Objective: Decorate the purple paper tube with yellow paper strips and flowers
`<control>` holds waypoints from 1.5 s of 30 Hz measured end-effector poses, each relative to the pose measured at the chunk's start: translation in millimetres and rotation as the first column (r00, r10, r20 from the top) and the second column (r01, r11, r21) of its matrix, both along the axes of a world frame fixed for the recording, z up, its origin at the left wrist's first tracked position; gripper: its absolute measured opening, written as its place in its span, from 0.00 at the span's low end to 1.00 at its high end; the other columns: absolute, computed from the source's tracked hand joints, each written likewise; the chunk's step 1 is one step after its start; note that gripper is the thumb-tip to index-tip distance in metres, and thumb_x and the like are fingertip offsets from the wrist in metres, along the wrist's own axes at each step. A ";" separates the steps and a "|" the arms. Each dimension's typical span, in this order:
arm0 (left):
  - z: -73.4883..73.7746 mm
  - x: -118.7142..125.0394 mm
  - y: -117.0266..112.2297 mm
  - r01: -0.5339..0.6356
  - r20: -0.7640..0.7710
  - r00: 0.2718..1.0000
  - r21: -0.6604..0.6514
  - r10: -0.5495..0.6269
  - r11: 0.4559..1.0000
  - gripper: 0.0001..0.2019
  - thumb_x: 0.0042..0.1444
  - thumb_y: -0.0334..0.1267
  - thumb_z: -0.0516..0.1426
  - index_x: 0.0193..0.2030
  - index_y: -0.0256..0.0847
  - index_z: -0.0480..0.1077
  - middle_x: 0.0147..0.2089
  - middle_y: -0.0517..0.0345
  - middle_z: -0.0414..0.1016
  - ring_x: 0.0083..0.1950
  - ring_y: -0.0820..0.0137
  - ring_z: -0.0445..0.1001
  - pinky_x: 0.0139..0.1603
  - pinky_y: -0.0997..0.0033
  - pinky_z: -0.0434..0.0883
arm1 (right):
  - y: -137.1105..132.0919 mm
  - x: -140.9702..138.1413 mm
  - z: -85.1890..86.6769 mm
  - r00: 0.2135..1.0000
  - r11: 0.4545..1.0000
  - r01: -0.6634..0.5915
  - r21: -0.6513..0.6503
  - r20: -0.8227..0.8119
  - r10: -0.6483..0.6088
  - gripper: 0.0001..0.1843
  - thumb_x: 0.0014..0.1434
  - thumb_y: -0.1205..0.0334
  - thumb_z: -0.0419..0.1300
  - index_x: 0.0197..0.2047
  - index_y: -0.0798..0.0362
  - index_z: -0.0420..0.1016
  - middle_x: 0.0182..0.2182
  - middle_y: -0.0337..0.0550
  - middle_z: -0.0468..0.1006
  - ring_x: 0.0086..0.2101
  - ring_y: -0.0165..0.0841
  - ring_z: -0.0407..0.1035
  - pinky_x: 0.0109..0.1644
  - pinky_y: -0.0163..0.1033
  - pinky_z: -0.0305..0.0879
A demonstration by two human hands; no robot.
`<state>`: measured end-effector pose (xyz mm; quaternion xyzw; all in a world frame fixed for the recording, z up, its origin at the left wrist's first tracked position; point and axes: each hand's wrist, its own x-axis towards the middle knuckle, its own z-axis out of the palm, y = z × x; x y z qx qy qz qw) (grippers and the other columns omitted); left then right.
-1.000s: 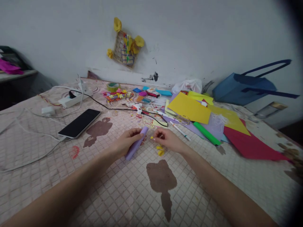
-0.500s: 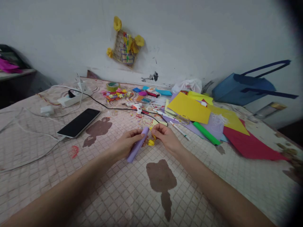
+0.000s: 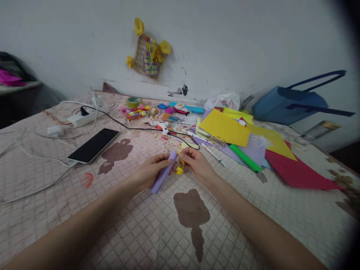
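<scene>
My left hand (image 3: 153, 168) is closed around a rolled tube of purple paper (image 3: 162, 177), which slants with its lower end toward me. Close beside it, my right hand (image 3: 197, 161) pinches a curling yellow paper strip (image 3: 179, 170) between thumb and fingers. The strip hangs down in a loose coil near the tube's upper end. Whether strip and tube touch is hidden by the fingers. Both hands are just above the patterned tablecloth (image 3: 135, 232).
Beyond the hands lie a glue gun (image 3: 164, 129) with a black cable, markers (image 3: 213, 155) and scissors (image 3: 218, 140). Coloured paper sheets (image 3: 225, 127) and a green paper roll (image 3: 245, 158) are on the right. At left are a phone (image 3: 94, 146) and a power strip (image 3: 87, 117).
Both hands stay in almost the same place. The right fingers have shifted very slightly left along the yellow strip, and its hanging coil looks a little looser.
</scene>
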<state>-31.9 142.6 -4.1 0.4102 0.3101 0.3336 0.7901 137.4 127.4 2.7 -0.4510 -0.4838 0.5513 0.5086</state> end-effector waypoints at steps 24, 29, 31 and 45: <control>2.8 -1.0 -2.7 0.029 -0.053 0.998 0.078 -0.025 0.997 0.12 0.49 0.38 0.59 0.41 0.36 0.70 0.37 0.54 0.73 0.34 0.75 0.70 0.38 0.75 0.66 | -2.6 -4.1 0.0 0.998 0.998 0.018 -0.052 -0.061 -0.021 0.15 0.46 0.53 0.64 0.31 0.53 0.66 0.24 0.35 0.68 0.26 0.26 0.62 0.30 0.33 0.58; 3.0 -0.2 -2.0 0.013 -0.044 0.999 0.069 -0.010 0.998 0.12 0.49 0.37 0.60 0.41 0.36 0.70 0.36 0.56 0.73 0.34 0.74 0.70 0.39 0.74 0.66 | -3.0 -4.1 -2.4 0.995 0.998 0.020 -0.060 -0.096 -0.025 0.15 0.46 0.53 0.64 0.32 0.53 0.66 0.23 0.34 0.68 0.25 0.26 0.62 0.30 0.34 0.58; 3.3 -0.1 -1.4 -0.012 -0.035 0.999 0.050 0.014 0.999 0.12 0.48 0.36 0.60 0.40 0.37 0.70 0.35 0.57 0.73 0.34 0.75 0.70 0.40 0.74 0.67 | -3.7 -4.7 -2.6 0.990 0.997 0.015 -0.073 -0.137 -0.025 0.15 0.47 0.53 0.64 0.31 0.52 0.65 0.23 0.34 0.68 0.25 0.26 0.63 0.31 0.34 0.59; 2.9 0.0 -1.6 0.008 -0.038 0.999 0.066 -0.006 0.998 0.11 0.50 0.36 0.60 0.40 0.37 0.70 0.36 0.57 0.73 0.34 0.76 0.70 0.39 0.75 0.66 | -5.3 -8.1 -5.4 0.955 0.985 -0.039 -0.167 -0.297 -0.013 0.17 0.43 0.59 0.67 0.33 0.51 0.64 0.23 0.31 0.70 0.24 0.25 0.65 0.30 0.33 0.60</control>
